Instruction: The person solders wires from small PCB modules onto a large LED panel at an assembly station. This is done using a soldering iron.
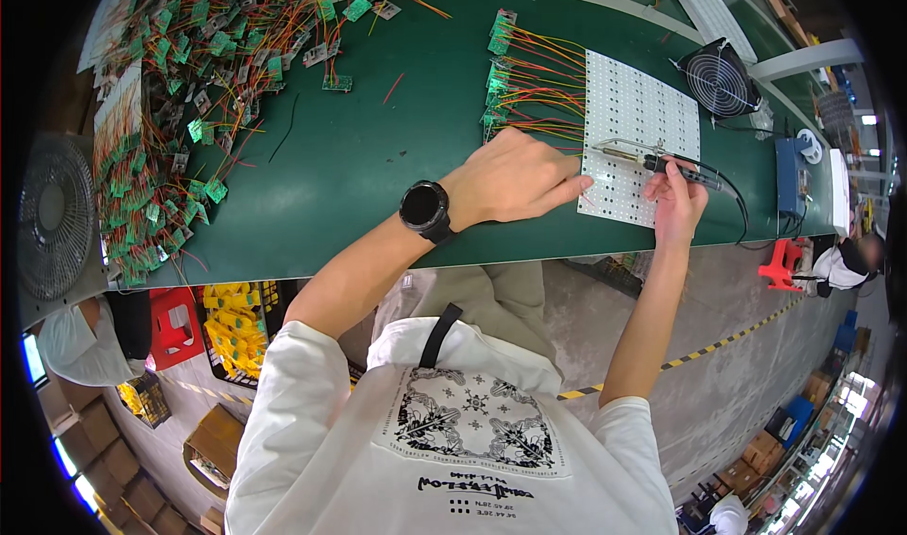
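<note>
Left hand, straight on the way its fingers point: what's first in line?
The left hand lies on the green table, fingers pointing at the white LED panel, fingertips already at its near edge. Going on, it would likely meet the soldering iron held in the right hand; depth unclear.

Green workbench (378,157), white LED panel (638,110), heap of wired green boards (161,110), small black fan (718,77)

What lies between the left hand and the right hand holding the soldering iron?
In the head view, only the white panel lies between the left hand and right hand; the soldering iron reaches across it.
</note>
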### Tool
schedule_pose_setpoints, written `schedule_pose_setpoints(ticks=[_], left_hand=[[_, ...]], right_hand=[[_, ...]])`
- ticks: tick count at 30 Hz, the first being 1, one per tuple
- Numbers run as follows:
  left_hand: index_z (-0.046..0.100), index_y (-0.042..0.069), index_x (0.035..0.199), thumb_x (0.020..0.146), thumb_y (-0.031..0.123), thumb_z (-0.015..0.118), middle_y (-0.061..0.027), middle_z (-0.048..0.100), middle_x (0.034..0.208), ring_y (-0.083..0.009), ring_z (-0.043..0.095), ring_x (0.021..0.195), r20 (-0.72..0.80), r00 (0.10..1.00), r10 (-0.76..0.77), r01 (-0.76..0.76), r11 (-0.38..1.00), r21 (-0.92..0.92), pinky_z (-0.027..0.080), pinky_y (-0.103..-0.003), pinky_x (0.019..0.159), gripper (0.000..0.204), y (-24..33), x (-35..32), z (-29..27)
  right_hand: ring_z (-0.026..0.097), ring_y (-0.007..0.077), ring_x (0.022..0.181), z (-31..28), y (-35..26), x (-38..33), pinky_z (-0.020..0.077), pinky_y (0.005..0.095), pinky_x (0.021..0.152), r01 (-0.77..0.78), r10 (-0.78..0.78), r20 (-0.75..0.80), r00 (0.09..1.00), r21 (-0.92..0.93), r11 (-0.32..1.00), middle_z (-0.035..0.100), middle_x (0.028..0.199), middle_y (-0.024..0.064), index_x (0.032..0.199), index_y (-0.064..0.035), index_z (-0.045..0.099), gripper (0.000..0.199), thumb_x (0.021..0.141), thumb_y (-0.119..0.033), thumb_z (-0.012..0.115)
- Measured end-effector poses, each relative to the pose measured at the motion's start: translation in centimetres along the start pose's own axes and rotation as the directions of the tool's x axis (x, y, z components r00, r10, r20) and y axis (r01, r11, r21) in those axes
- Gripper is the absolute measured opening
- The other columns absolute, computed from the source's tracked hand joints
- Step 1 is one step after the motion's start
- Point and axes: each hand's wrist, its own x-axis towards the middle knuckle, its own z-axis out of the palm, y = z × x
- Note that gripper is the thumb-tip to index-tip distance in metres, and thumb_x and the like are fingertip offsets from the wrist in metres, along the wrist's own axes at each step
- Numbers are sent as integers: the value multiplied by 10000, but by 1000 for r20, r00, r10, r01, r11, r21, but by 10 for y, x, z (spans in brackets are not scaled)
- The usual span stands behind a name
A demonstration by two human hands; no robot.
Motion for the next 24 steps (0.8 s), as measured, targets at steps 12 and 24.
schedule_pose_setpoints(ticks=[12,24], left_hand=[[588,68,812,843,196,643,-32,578,800,-203,599,759,-265,948,177,-99,953,285,507,-331,593,142,-16,4,21],[617,60,783,785,136,662,-38,595,769,-222,621,721,-292,954,70,-14,982,189,505,-350,597,88,-17,0,28]], right_hand=[[602,176,583,-7,-4,8,435,269,525,-141,139,56,989,36,989,639,722,103,1027,48,615,208,903,-118,631],[582,188,540,-8,1,-1,431,280,508,-3,8,55,998,-76,997,629,682,132,1013,84,616,217,878,-86,639]])
